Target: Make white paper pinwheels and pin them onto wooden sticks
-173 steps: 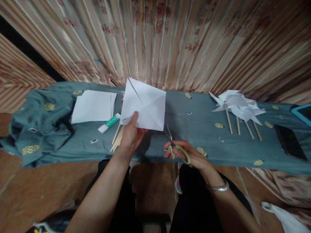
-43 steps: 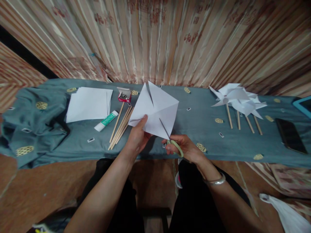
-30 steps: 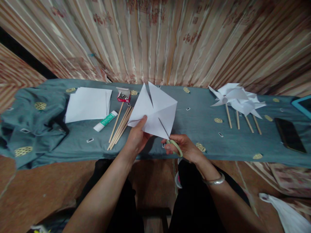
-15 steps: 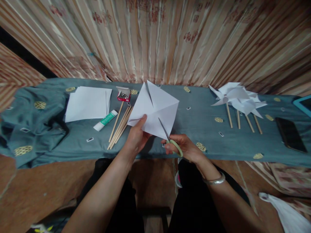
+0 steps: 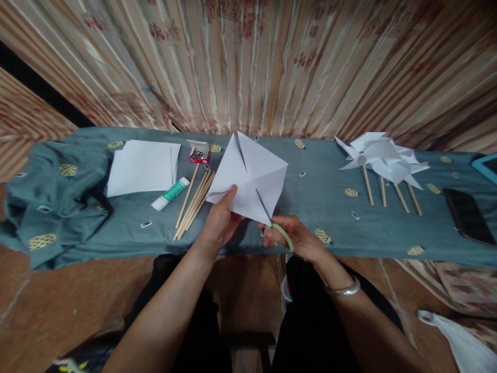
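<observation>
A square sheet of white paper point(image 5: 252, 173) is held up over the table by my left hand point(image 5: 224, 213), thumb on top and fingers underneath. Slits run inward from its far corner and its near right corner, and the left corner looks cut as well. My right hand point(image 5: 289, 231) is closed around the green handles of a pair of scissors point(image 5: 284, 238). Their blades lie at the slit in the near right corner, mostly hidden by the paper.
Left of the paper lie wooden sticks point(image 5: 194, 205), a glue stick point(image 5: 170, 194), a red box of small metal pins point(image 5: 199, 152) and stacked white sheets point(image 5: 142, 166). To the right are paper pinwheels point(image 5: 382, 155) on sticks, a phone point(image 5: 468, 215) and a blue-edged object point(image 5: 487, 167).
The scissor blades, seen before along the near right slit, have closed or dropped, leaving the slit as a thin gap. Both hands keep nearly the same place; the view has shifted slightly.
</observation>
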{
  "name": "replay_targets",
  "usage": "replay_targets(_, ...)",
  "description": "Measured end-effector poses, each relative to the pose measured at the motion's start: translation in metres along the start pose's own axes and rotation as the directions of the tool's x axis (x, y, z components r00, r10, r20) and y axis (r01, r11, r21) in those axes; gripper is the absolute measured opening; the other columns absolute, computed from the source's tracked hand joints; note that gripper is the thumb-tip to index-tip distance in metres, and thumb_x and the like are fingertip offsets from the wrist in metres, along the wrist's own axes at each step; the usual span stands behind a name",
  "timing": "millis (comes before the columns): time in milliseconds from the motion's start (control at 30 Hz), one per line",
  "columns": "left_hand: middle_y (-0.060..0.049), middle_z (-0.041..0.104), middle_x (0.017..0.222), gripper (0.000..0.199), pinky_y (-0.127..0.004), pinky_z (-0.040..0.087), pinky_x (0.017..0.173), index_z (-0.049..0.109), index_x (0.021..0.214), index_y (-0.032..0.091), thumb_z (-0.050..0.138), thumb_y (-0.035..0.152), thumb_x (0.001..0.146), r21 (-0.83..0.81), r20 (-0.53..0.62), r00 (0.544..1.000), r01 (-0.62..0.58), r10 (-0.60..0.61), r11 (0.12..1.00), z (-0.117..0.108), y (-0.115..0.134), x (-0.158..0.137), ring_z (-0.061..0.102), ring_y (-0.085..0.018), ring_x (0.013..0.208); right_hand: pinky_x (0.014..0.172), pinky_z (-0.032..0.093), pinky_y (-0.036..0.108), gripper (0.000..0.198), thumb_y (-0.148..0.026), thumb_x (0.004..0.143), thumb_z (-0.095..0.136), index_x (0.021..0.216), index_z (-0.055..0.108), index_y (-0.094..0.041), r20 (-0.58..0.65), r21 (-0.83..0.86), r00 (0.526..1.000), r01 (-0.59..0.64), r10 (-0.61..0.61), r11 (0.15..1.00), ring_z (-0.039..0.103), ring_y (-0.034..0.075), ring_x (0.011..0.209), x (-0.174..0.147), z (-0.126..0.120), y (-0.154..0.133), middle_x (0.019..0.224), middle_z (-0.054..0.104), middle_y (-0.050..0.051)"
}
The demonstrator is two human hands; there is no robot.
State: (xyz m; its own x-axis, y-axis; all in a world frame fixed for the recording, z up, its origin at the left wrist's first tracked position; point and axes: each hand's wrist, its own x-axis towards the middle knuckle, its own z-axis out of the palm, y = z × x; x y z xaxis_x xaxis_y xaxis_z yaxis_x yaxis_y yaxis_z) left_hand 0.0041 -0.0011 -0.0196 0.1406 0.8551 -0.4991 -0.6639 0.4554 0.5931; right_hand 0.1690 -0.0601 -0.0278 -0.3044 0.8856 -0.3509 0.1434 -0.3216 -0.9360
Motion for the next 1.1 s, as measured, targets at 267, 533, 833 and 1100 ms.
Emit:
replay_targets(267,-0.002,0.075,0.087,0.027,-0.023,0.057,0.073,0.064,0.116,0.016,0.055,0.014,0.091,0.006,-0.002,1.0,-0.011,0.011,1.0,0.0018,0.0009,-0.0006,0.069,-0.013,0.07,0.052,0.044,0.023,0.05,-0.06,0.066,0.075,0.082,0.066,-0.014,-0.016,0.031,0.999,-0.035,0.035,0.999,0.055,0.011,0.056,0.0009,0.0012,-0.0007,0.061,0.064,0.001)
replay_targets(533,-0.001,0.074,0.082,0.024,-0.022,0.057,0.068,0.064,0.114,0.014,0.055,0.014,0.091,0.002,-0.011,1.0,-0.019,0.019,1.0,0.0026,0.0018,-0.0026,0.067,-0.012,0.065,0.05,0.041,0.023,0.052,-0.063,0.061,0.077,0.078,0.065,-0.015,-0.035,0.048,0.999,-0.037,0.039,0.998,0.054,0.01,0.052,0.0022,0.0019,0.0036,0.057,0.063,-0.001)
replay_targets(833,-0.002,0.073,0.084,0.02,-0.023,0.057,0.07,0.066,0.108,0.014,0.056,0.016,0.09,0.009,0.009,1.0,-0.017,0.017,1.0,0.0004,0.0016,-0.001,0.066,-0.012,0.067,0.047,0.038,0.023,0.05,-0.063,0.059,0.078,0.071,0.066,-0.016,-0.077,0.045,0.997,-0.021,0.024,0.999,0.05,0.01,0.049,0.0034,0.0035,0.0032,0.053,0.06,-0.003)
replay_targets(1100,-0.001,0.073,0.083,0.015,-0.021,0.056,0.068,0.068,0.1,0.014,0.058,0.013,0.089,-0.019,-0.013,0.999,-0.031,0.031,0.999,0.0002,0.001,0.0008,0.066,-0.011,0.067,0.048,0.039,0.022,0.054,-0.066,0.062,0.075,0.075,0.066,-0.015,-0.029,0.022,0.999,-0.043,0.044,0.999,0.053,0.01,0.052,0.0029,0.0021,0.0057,0.056,0.063,0.0)
